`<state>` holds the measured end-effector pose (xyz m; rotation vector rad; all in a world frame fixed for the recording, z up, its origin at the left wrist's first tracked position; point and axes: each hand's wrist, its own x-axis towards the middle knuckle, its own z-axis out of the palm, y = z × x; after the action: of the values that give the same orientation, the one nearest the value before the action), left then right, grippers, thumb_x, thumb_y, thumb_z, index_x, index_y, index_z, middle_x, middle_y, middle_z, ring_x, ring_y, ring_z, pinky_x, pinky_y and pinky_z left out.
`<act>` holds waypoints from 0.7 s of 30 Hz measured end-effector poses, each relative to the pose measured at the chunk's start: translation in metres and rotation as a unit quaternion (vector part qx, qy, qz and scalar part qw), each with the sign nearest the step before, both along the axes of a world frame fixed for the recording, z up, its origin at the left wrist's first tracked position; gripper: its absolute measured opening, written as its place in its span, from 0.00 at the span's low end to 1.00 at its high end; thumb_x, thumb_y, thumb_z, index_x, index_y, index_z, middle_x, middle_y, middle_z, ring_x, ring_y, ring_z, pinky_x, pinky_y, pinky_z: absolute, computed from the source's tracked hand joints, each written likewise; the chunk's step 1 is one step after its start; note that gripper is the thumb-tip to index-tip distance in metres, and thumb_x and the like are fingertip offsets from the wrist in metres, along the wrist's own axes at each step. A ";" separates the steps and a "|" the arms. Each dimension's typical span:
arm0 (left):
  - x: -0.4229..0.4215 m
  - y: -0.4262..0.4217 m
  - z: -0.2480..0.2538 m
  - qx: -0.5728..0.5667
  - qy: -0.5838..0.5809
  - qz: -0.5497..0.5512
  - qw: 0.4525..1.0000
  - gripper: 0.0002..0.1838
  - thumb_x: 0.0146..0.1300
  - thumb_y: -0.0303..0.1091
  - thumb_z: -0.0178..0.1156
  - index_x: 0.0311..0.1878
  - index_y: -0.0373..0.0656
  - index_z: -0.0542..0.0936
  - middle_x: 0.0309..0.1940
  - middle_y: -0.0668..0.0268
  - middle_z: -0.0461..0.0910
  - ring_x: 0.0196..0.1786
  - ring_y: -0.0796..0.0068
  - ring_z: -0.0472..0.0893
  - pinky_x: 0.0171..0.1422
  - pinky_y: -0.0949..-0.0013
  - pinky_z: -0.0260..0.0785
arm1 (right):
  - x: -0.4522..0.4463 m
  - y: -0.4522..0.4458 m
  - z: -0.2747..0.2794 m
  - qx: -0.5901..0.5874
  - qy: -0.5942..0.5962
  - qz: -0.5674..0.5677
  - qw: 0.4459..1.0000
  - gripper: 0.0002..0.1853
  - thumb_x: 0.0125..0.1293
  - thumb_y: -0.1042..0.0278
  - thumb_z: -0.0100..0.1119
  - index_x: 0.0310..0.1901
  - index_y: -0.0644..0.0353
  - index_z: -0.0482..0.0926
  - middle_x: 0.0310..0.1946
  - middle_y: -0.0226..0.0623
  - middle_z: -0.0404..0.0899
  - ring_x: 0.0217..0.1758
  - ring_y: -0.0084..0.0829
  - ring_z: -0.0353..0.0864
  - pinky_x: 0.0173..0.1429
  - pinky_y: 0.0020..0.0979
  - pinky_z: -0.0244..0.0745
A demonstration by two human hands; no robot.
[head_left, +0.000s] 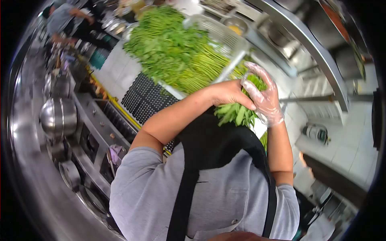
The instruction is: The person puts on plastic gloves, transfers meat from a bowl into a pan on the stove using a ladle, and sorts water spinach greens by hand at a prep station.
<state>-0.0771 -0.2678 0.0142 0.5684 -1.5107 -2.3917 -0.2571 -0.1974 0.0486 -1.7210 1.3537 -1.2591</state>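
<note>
A bunch of leafy greens is held in front of the black apron. My left hand, bare, is closed round the bunch from the left, its thumb lying over the leaves. My right hand wears a clear plastic glove and curls round the bunch from the right, its fingers bent over the upper leaves. The two hands meet at the middle of the bunch. Just beyond them, a large heap of long-stemmed greens fills a pale plastic crate.
A perforated black mat lies left of the crate. Steel counters hold a round metal pot at the left. Another person stands at the upper left. A metal shelf frame curves across the upper right. A metal bowl sits behind the crate.
</note>
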 end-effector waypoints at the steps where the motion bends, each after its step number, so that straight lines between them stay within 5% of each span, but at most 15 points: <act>1: 0.012 -0.001 -0.001 0.053 0.003 0.005 0.999 0.25 0.61 0.26 0.83 0.61 0.36 0.87 0.55 0.63 0.90 0.60 0.71 0.87 0.68 0.62 0.80 | 0.011 -0.009 0.000 -0.006 -0.001 0.021 1.000 0.26 0.74 0.69 0.74 0.71 0.64 0.82 0.68 0.44 0.86 0.72 0.38 0.84 0.78 0.42 0.75; 5: 0.071 -0.034 -0.015 -0.124 -0.106 -0.026 0.986 0.22 0.69 0.33 0.77 0.63 0.35 0.86 0.54 0.64 0.89 0.58 0.74 0.85 0.66 0.64 0.80 | 0.049 -0.044 -0.010 0.022 -0.034 0.071 0.997 0.35 0.73 0.61 0.77 0.77 0.65 0.77 0.71 0.43 0.85 0.74 0.38 0.81 0.81 0.43 0.72; 8: 0.142 -0.075 0.052 -0.215 -0.216 -0.102 0.947 0.25 0.72 0.39 0.75 0.65 0.33 0.84 0.54 0.55 0.90 0.59 0.69 0.87 0.66 0.60 0.80 | 0.069 -0.073 -0.039 0.012 -0.188 0.148 0.971 0.40 0.75 0.54 0.75 0.82 0.62 0.72 0.72 0.45 0.83 0.77 0.39 0.79 0.82 0.44 0.70; 10: 0.193 -0.100 0.066 -0.455 -0.241 0.064 0.855 0.26 0.72 0.40 0.74 0.66 0.33 0.83 0.55 0.49 0.91 0.57 0.59 0.90 0.64 0.56 0.81 | 0.075 -0.087 -0.059 0.021 -0.082 -0.059 0.995 0.45 0.74 0.48 0.75 0.86 0.57 0.68 0.68 0.49 0.83 0.75 0.44 0.80 0.81 0.46 0.71; 11: 0.209 -0.119 0.091 -0.503 -0.326 0.082 0.796 0.25 0.70 0.38 0.74 0.65 0.35 0.83 0.54 0.47 0.91 0.57 0.49 0.90 0.63 0.51 0.82 | 0.078 -0.093 -0.075 0.020 -0.081 -0.063 0.995 0.45 0.74 0.48 0.75 0.86 0.57 0.68 0.68 0.49 0.83 0.75 0.44 0.80 0.81 0.46 0.71; 13: 0.248 -0.174 0.095 -0.641 -0.362 0.154 0.659 0.24 0.63 0.33 0.75 0.61 0.40 0.83 0.48 0.52 0.89 0.56 0.47 0.87 0.65 0.47 0.78 | 0.083 -0.096 -0.113 0.133 0.301 -0.207 0.921 0.39 0.73 0.54 0.75 0.82 0.55 0.74 0.59 0.52 0.82 0.67 0.50 0.83 0.76 0.47 0.75; 14: 0.264 -0.207 0.096 -0.724 -0.378 0.167 0.553 0.24 0.60 0.31 0.76 0.60 0.42 0.83 0.47 0.54 0.88 0.57 0.48 0.86 0.66 0.47 0.76 | 0.084 -0.096 -0.125 0.134 0.304 -0.212 0.919 0.39 0.73 0.54 0.75 0.82 0.55 0.74 0.59 0.52 0.82 0.67 0.50 0.83 0.76 0.47 0.75; 16: 0.287 -0.269 0.086 -0.809 -0.346 0.160 0.447 0.28 0.56 0.28 0.79 0.61 0.46 0.82 0.48 0.60 0.87 0.59 0.53 0.84 0.69 0.48 0.71 | 0.087 -0.097 -0.141 0.121 0.367 -0.228 0.894 0.31 0.69 0.62 0.74 0.73 0.57 0.83 0.52 0.51 0.79 0.61 0.51 0.83 0.70 0.47 0.77; 21: 0.286 -0.392 0.050 -0.848 -0.343 0.130 0.381 0.35 0.53 0.33 0.84 0.64 0.51 0.80 0.56 0.68 0.86 0.67 0.61 0.81 0.71 0.48 0.70 | 0.103 -0.097 -0.149 0.163 0.211 -0.323 0.908 0.24 0.64 0.72 0.70 0.63 0.59 0.88 0.48 0.48 0.78 0.51 0.47 0.82 0.63 0.45 0.78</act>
<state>0.2092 -0.6597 0.0638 0.9111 -2.6360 0.6082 -0.1536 -0.2944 -0.1006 -1.3902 2.3821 -0.9039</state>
